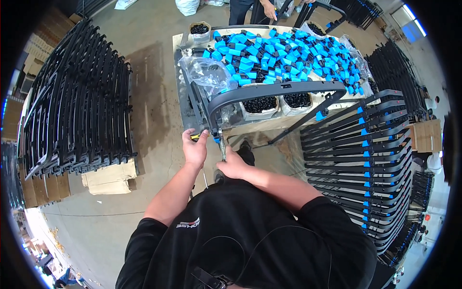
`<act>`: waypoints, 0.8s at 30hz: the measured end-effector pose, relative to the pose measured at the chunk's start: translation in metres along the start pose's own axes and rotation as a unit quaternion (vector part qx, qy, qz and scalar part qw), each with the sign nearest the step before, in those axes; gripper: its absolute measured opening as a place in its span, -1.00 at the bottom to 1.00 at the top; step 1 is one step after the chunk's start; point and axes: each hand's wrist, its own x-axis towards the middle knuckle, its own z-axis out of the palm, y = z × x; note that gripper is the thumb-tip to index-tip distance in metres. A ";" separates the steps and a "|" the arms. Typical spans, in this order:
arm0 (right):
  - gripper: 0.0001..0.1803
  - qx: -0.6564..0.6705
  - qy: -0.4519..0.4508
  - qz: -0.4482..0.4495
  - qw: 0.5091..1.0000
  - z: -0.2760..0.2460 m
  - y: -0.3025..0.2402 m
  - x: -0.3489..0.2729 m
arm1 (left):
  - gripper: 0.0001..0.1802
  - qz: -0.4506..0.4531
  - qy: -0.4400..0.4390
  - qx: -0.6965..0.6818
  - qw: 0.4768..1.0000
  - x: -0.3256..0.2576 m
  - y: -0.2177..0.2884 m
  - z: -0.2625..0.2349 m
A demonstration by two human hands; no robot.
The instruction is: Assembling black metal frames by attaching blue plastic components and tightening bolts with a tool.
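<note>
Concrete workshop floor (159,86), stained dark beside the bench; stock on both sides of you.

Work piece: curved black frame bar (279,88), one long arc with a squared corner near its end, standing on edge against the front of the workbench (179,38). Its near leg drops between your hands.

Left hand (195,147): closed around a yellow-and-black tool handle (194,137), tip held at the leg where a small blue clip (217,140) sits.

Right hand (232,165): wrapped round the lower leg just below the clip, steadying it. Whether the fingers close fully cannot be told from above.

Risk, as judged: the tool tip looks close to your right hand, so a slip off the smooth coated bar could run it into your fingers. The bar looks long and propped only at its ends; a hard push may swing the far end along the bench.

Outward: heap of blue-and-black plastic clips (284,55), blocky and glossy, covers the bench top. Crumpled clear plastic bag (209,72) at its left corner. Two tubs of small black parts (260,104) sit under the arc.

Right: rack of finished black bars with blue clips (358,159), fanned in parallel. Left: stack of bare black frames (77,96) on cardboard. Another person's hand (272,11) works at the far edge.
</note>
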 end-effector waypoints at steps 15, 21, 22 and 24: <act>-0.34 -0.076 -0.034 0.035 0.996 -0.021 0.004 0.021 | -0.83 -0.279 -0.187 0.013 0.942 -0.046 0.018 -0.016; -0.06 -0.029 -0.075 0.088 0.993 -0.019 -0.023 0.004 | -0.83 -0.162 -0.149 0.169 0.961 -0.051 0.018 -0.018; -0.07 -0.032 -0.064 0.091 0.993 -0.019 -0.025 0.003 | -0.80 -0.081 -0.118 0.171 0.975 -0.045 -0.004 -0.016; -0.08 -0.030 -0.052 0.095 0.994 -0.016 -0.027 0.005 | -0.77 0.002 -0.089 0.174 0.981 -0.033 -0.031 -0.014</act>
